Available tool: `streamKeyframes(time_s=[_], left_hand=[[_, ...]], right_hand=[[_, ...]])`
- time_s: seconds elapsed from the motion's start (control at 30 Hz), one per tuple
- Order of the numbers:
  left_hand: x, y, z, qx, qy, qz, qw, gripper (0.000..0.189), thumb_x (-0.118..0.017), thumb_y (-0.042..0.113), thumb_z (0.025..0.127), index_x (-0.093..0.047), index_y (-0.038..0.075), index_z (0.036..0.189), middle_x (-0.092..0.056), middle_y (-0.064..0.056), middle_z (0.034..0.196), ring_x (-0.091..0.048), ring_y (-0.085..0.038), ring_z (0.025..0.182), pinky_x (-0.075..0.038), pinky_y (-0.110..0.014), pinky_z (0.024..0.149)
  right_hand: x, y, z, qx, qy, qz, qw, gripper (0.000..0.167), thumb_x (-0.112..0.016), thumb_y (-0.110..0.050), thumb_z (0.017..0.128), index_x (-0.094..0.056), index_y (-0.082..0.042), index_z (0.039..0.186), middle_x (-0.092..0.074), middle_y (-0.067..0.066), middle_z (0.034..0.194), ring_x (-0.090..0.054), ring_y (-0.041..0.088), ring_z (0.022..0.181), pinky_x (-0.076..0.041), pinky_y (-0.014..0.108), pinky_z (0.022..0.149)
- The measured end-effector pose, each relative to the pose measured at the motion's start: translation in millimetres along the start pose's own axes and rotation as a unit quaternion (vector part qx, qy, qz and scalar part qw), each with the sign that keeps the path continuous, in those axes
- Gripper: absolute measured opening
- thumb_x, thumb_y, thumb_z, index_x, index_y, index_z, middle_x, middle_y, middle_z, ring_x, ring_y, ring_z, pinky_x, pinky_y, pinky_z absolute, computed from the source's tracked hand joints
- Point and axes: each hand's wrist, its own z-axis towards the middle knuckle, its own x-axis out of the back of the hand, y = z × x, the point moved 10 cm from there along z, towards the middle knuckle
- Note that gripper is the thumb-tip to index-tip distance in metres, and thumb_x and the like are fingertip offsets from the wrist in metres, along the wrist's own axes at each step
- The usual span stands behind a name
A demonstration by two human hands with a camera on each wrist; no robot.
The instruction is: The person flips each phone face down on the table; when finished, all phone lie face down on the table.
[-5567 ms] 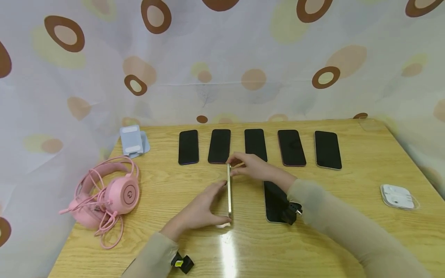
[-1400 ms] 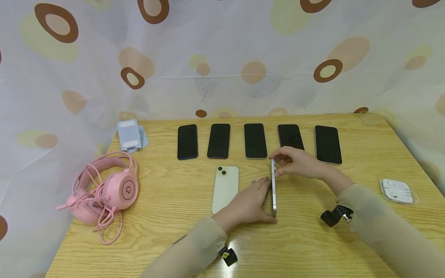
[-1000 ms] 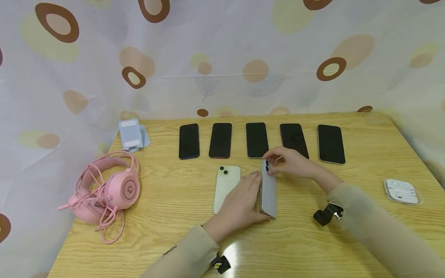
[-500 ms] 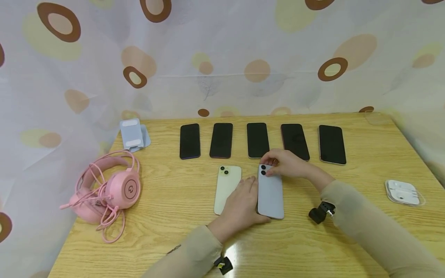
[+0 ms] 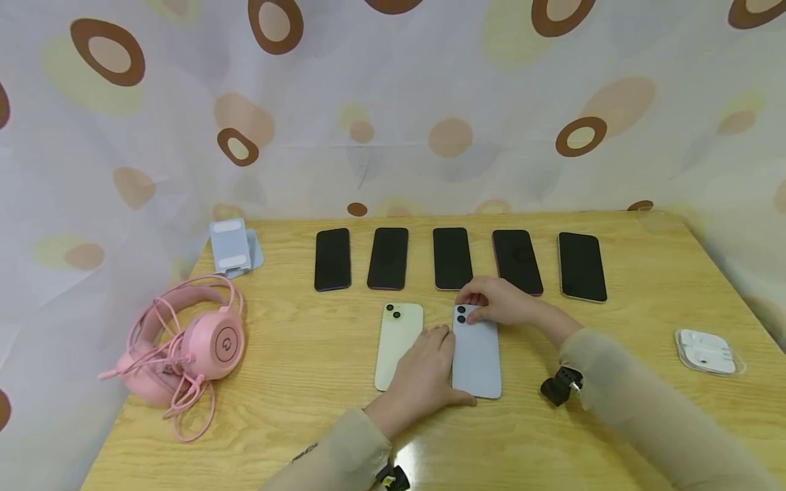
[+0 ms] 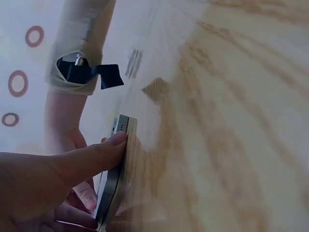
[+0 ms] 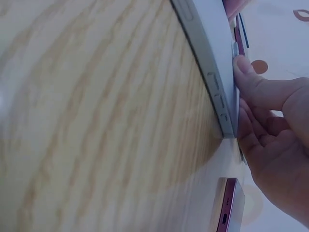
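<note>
In the head view a pale lavender smartphone [image 5: 476, 361] lies back up on the wooden table, its two camera lenses at the top left. My right hand [image 5: 500, 300] grips its top end, thumb beside the lenses and fingers at the top edge. My left hand [image 5: 424, 375] holds the lower left, fingers along the long side, thumb at the bottom edge. The left wrist view shows that thumb [image 6: 104, 154] against the phone's bottom edge [image 6: 113, 174]. Just left of this phone, a cream smartphone [image 5: 399, 337] also lies back up, partly covered by the left hand.
Several dark-screened smartphones [image 5: 387, 258] lie face up in a row behind. Pink headphones [image 5: 211, 341] with a tangled cable sit at the left, near a light blue phone stand [image 5: 231, 245]. White wired earphones in a case [image 5: 705, 350] lie at the right. A patterned curtain [image 5: 393, 102] hangs behind.
First both hands held the cream phone on its edge; it now lies back up. The lavender phone, earlier screen up, was stood on its edge and lowered rightward onto its screen.
</note>
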Motion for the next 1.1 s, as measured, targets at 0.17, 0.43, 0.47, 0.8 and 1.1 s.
streamKeyframes(time_s=[0.17, 0.43, 0.47, 0.8, 1.1], left_hand=[[4.1, 0.0, -1.6, -0.013, 0.0, -0.006, 0.9999, 0.101, -0.077, 0.062, 0.066, -0.045, -0.001, 0.137, -0.046, -0.013, 0.139, -0.04, -0.024, 0.131, -0.024, -0.036, 0.111], [60.5, -51.4, 1.1, 0.031, 0.082, -0.162, 0.9829, 0.068, -0.072, 0.043, 0.083, -0.05, 0.009, 0.137, -0.044, -0.008, 0.142, -0.04, -0.024, 0.131, -0.035, -0.041, 0.105], [69.6, -64.7, 0.1, 0.043, 0.103, -0.192, 0.975, 0.064, -0.071, 0.04, 0.085, -0.051, 0.008, 0.137, -0.045, -0.008, 0.141, -0.042, -0.025, 0.129, -0.039, -0.042, 0.101], [98.3, -207.8, -8.4, 0.148, 0.273, -0.34, 0.8876, 0.037, -0.066, 0.019, 0.091, -0.061, 0.0, 0.122, -0.058, -0.013, 0.111, -0.055, -0.026, 0.094, -0.048, -0.036, 0.079], [78.0, -274.2, -18.4, 0.247, 0.325, -0.321, 0.8546, 0.028, -0.066, 0.012, 0.09, -0.067, -0.003, 0.113, -0.06, -0.016, 0.095, -0.057, -0.028, 0.084, -0.046, -0.034, 0.074]], right_hand=[[-0.7, 1.9, 0.2, -0.006, -0.007, 0.002, 1.0, 0.028, -0.076, -0.013, 0.08, -0.067, -0.006, 0.106, -0.061, 0.0, 0.096, -0.054, 0.015, 0.084, -0.048, 0.033, 0.075], [-0.4, -1.5, 11.3, -0.009, -0.055, -0.016, 0.9983, 0.027, -0.077, -0.015, 0.081, -0.067, -0.008, 0.105, -0.058, -0.001, 0.092, -0.052, 0.015, 0.082, -0.046, 0.032, 0.074], [-0.6, -3.3, 14.1, -0.01, -0.06, -0.016, 0.998, 0.026, -0.076, -0.015, 0.081, -0.067, -0.008, 0.105, -0.058, -0.001, 0.092, -0.051, 0.015, 0.082, -0.046, 0.032, 0.074], [-9.0, -31.4, 75.5, -0.063, 0.025, 0.079, 0.9946, 0.02, -0.061, -0.027, 0.095, -0.067, -0.011, 0.105, -0.065, 0.002, 0.088, -0.057, 0.017, 0.073, -0.046, 0.031, 0.064], [-46.0, -58.7, 134.9, -0.116, 0.083, 0.253, 0.9567, 0.035, -0.05, -0.029, 0.1, -0.064, 0.002, 0.105, -0.062, 0.01, 0.079, -0.058, 0.02, 0.061, -0.049, 0.027, 0.055]])
